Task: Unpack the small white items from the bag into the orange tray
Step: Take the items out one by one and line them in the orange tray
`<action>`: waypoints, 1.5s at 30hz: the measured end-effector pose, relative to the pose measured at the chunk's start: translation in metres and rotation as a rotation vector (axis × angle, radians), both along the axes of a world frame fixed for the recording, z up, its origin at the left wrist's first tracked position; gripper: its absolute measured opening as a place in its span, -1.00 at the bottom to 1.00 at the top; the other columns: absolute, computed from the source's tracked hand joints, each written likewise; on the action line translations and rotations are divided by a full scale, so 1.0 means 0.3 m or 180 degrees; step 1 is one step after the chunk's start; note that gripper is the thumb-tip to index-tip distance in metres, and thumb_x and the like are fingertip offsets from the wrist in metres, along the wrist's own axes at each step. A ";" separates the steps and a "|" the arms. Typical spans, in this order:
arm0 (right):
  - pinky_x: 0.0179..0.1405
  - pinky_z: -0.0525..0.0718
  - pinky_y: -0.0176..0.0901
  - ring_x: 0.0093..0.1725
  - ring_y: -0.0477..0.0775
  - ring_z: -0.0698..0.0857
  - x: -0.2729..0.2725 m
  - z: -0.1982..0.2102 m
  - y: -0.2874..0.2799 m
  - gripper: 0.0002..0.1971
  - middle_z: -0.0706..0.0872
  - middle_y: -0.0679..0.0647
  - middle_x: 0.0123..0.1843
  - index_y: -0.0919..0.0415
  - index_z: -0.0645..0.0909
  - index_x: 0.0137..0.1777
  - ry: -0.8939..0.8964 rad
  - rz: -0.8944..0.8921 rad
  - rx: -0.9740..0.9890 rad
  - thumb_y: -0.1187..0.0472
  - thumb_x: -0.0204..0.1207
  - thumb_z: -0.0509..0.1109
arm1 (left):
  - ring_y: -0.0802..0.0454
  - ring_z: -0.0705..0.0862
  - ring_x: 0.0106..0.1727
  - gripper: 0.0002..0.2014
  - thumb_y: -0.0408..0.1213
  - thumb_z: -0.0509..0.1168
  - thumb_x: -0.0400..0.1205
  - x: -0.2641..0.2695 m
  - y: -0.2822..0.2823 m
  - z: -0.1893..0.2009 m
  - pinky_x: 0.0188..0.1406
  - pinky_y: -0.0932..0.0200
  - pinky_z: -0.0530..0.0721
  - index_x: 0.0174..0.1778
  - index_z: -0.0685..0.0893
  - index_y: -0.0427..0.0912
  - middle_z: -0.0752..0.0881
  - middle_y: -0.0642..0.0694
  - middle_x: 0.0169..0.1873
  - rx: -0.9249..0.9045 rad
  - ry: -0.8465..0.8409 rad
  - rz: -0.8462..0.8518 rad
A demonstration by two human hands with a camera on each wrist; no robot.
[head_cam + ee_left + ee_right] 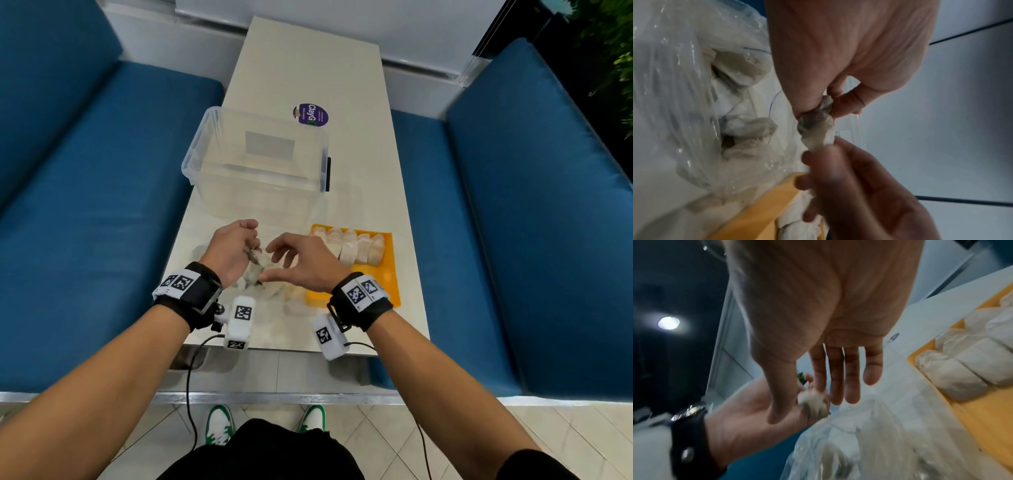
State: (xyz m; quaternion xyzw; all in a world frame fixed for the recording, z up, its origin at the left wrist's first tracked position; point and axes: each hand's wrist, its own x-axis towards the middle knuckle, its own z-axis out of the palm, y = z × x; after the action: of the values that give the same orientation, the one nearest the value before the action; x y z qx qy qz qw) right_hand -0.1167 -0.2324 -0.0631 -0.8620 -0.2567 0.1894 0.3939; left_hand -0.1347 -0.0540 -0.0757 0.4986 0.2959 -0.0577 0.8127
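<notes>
A clear plastic bag [274, 294] holding several white lumps [748, 128] lies on the table just left of the orange tray [387, 274]. A row of several white wrapped items [349, 248] fills the tray's far end. My left hand [251, 245] pinches a whitish twisted wad [816, 129] at the top of the bag; whether it is the bag's neck or an item is unclear. My right hand [274, 262] faces it with straight, spread fingers [836, 378], and its fingertips [807, 155] touch the wad's lower end.
An empty clear storage bin [257, 164] stands behind the hands. Farther back on the table is a round purple lid [310, 114]. Blue cushioned benches [102, 205] flank the narrow table [394, 212] on both sides.
</notes>
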 end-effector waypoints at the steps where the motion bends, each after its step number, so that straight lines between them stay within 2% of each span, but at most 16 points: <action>1: -0.06 0.77 -0.10 -0.17 0.00 0.75 -0.007 -0.015 0.010 -0.51 0.77 -0.06 -0.08 0.10 0.72 0.16 -0.0075 0.0018 -0.0019 -0.11 0.32 0.72 | 0.00 0.47 -0.30 -0.64 -0.73 0.00 0.57 -0.002 0.000 0.004 -0.30 0.17 0.46 -0.04 0.59 -0.24 0.49 -0.12 -0.30 -0.0109 0.0032 0.0059; 4: -0.08 0.77 -0.06 -0.21 -0.02 0.75 -0.014 -0.039 0.028 -0.77 0.80 -0.01 -0.15 0.16 0.76 0.10 -0.0232 -0.0164 0.0090 0.07 0.54 0.58 | -0.04 0.54 -0.22 -0.62 -0.75 0.00 0.54 -0.015 0.001 0.012 -0.29 0.19 0.58 -0.05 0.60 -0.26 0.50 -0.13 -0.29 -0.0236 0.0039 0.0104; 7: -0.25 0.69 -0.31 -0.36 -0.18 0.71 -0.004 -0.020 0.024 -0.87 0.83 0.00 -0.26 0.21 0.78 0.00 -0.0208 -0.0415 0.0285 0.15 0.62 0.49 | -0.17 0.67 -0.05 -0.62 -0.75 0.00 0.53 -0.033 0.001 0.007 0.07 -0.04 0.72 -0.05 0.66 -0.34 0.61 -0.23 -0.14 -0.0046 -0.0015 0.0054; 8: -0.28 0.63 -0.40 -0.38 -0.22 0.70 0.003 -0.009 0.021 -0.87 0.83 -0.01 -0.28 0.21 0.79 -0.02 -0.0238 -0.0462 0.0284 0.16 0.63 0.47 | -0.20 0.68 -0.04 -0.62 -0.73 0.00 0.53 -0.039 0.000 0.005 0.08 -0.09 0.73 -0.03 0.69 -0.37 0.64 -0.27 -0.11 0.0061 -0.0012 -0.0011; 10: -0.29 0.55 -0.46 -0.40 -0.23 0.67 0.017 0.013 0.012 -0.85 0.82 -0.02 -0.30 0.22 0.80 -0.06 -0.0325 -0.0529 0.0214 0.16 0.64 0.45 | -0.18 0.67 -0.11 -0.63 -0.65 0.03 0.56 -0.053 0.002 0.006 -0.15 0.00 0.67 0.03 0.73 -0.42 0.72 -0.36 -0.09 0.0228 0.0029 -0.0247; 12: -0.21 0.55 -0.36 -0.33 -0.18 0.67 0.030 0.031 0.004 -0.85 0.81 -0.03 -0.27 0.21 0.82 -0.05 -0.0435 -0.0609 0.0077 0.16 0.63 0.47 | -0.06 0.58 -0.22 -0.67 -0.48 0.13 0.62 -0.065 0.006 0.006 -0.31 0.11 0.47 0.12 0.78 -0.44 0.79 -0.40 0.01 0.0281 0.0014 -0.0555; 16: -0.08 0.55 -0.23 -0.16 0.02 0.71 0.050 0.057 -0.004 -0.84 0.85 0.06 -0.16 0.21 0.85 -0.03 -0.0468 -0.0694 -0.0128 0.14 0.62 0.49 | 0.06 0.51 -0.28 -0.66 -0.16 0.52 0.58 -0.079 0.018 -0.009 -0.39 0.18 0.38 0.16 0.82 -0.32 0.87 -0.18 0.06 0.0771 -0.0251 -0.1098; 21: -0.05 0.59 -0.15 -0.11 0.00 0.66 0.064 0.071 -0.008 -0.82 0.77 0.06 -0.02 0.13 0.85 0.01 -0.0499 -0.0605 -0.0264 0.06 0.64 0.46 | 0.05 0.53 -0.31 -0.77 -0.20 0.57 0.59 -0.089 0.018 -0.033 -0.37 0.24 0.48 0.10 0.80 -0.19 0.82 -0.09 -0.16 0.1436 -0.0359 -0.1081; 25: -0.11 0.50 -0.25 -0.18 -0.08 0.64 0.066 0.080 -0.010 -0.86 0.81 -0.01 -0.10 0.14 0.84 -0.02 -0.0624 -0.0566 -0.0179 0.09 0.61 0.50 | 0.10 0.57 -0.32 -0.79 -0.12 0.59 0.57 -0.096 0.014 -0.035 -0.36 0.30 0.52 0.01 0.81 -0.13 0.82 -0.03 -0.18 0.1672 -0.0382 -0.1146; 29: -0.15 0.48 -0.38 -0.22 -0.15 0.63 0.064 0.074 -0.011 -0.87 0.82 0.00 -0.14 0.15 0.84 0.04 -0.0641 -0.0577 -0.0143 0.13 0.60 0.52 | 0.26 0.64 -0.40 -0.78 -0.18 0.58 0.58 -0.098 -0.001 -0.020 -0.46 0.44 0.52 0.08 0.78 -0.14 0.82 -0.05 -0.17 0.1837 -0.0469 -0.1129; 31: -0.21 0.47 -0.54 -0.28 -0.26 0.62 0.061 0.069 -0.011 -0.88 0.80 -0.02 -0.21 0.13 0.82 0.06 -0.0636 -0.0642 -0.0004 0.16 0.58 0.54 | 0.36 0.65 -0.43 -0.79 -0.19 0.55 0.62 -0.104 -0.005 -0.009 -0.42 0.41 0.54 0.15 0.77 -0.07 0.86 -0.07 -0.15 0.1939 -0.0543 -0.1183; 34: -0.21 0.45 -0.57 -0.30 -0.33 0.61 0.059 0.071 -0.008 -0.93 0.77 -0.10 -0.22 0.15 0.82 -0.03 -0.0718 -0.0666 0.0041 0.19 0.56 0.54 | 0.41 0.65 -0.39 -0.82 -0.16 0.52 0.65 -0.109 -0.007 -0.009 -0.23 0.23 0.57 0.13 0.83 -0.09 0.88 -0.05 -0.11 0.2138 -0.0610 -0.1272; 36: -0.23 0.43 -0.60 -0.28 -0.37 0.62 0.057 0.076 -0.008 -0.95 0.75 -0.14 -0.22 0.14 0.81 -0.08 -0.0746 -0.0633 0.0011 0.20 0.57 0.52 | 0.33 0.68 -0.30 -0.83 -0.14 0.50 0.66 -0.111 -0.009 -0.013 -0.15 0.16 0.62 0.11 0.83 -0.11 0.88 -0.06 -0.10 0.2182 -0.0632 -0.1324; 38: -0.25 0.43 -0.60 -0.29 -0.37 0.61 0.054 0.079 -0.012 -0.96 0.74 -0.14 -0.21 0.12 0.79 -0.09 -0.0753 -0.0614 -0.0020 0.21 0.58 0.50 | 0.13 0.71 -0.13 -0.81 -0.09 0.49 0.67 -0.112 -0.011 -0.015 -0.04 0.06 0.67 0.10 0.83 -0.09 0.88 -0.07 -0.09 0.2233 -0.0608 -0.1372; 41: -0.25 0.44 -0.60 -0.30 -0.33 0.60 0.056 0.082 -0.042 -0.94 0.72 -0.16 -0.23 0.12 0.78 -0.08 -0.0789 -0.0683 -0.0051 0.20 0.60 0.48 | 0.05 0.69 -0.10 -0.81 -0.03 0.44 0.70 -0.117 -0.011 -0.018 -0.04 0.06 0.68 0.08 0.82 -0.05 0.87 -0.04 -0.10 0.2253 -0.0523 -0.1409; 45: -0.21 0.44 -0.55 -0.25 -0.29 0.61 0.086 0.079 -0.154 -0.91 0.74 -0.14 -0.21 0.12 0.79 -0.07 -0.0796 -0.0860 -0.0213 0.17 0.63 0.48 | 0.00 0.70 -0.02 -0.87 -0.30 0.39 0.71 -0.120 -0.006 -0.028 0.00 0.16 0.67 0.06 0.81 -0.03 0.82 -0.03 0.01 0.2356 -0.0369 -0.1427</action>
State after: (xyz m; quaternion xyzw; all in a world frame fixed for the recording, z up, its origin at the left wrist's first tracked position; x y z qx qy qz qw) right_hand -0.0908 -0.2787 -0.0393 -0.9181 -0.1791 0.0345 0.3518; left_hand -0.1705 -0.0558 -0.0841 0.8107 0.1350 -0.0947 0.5618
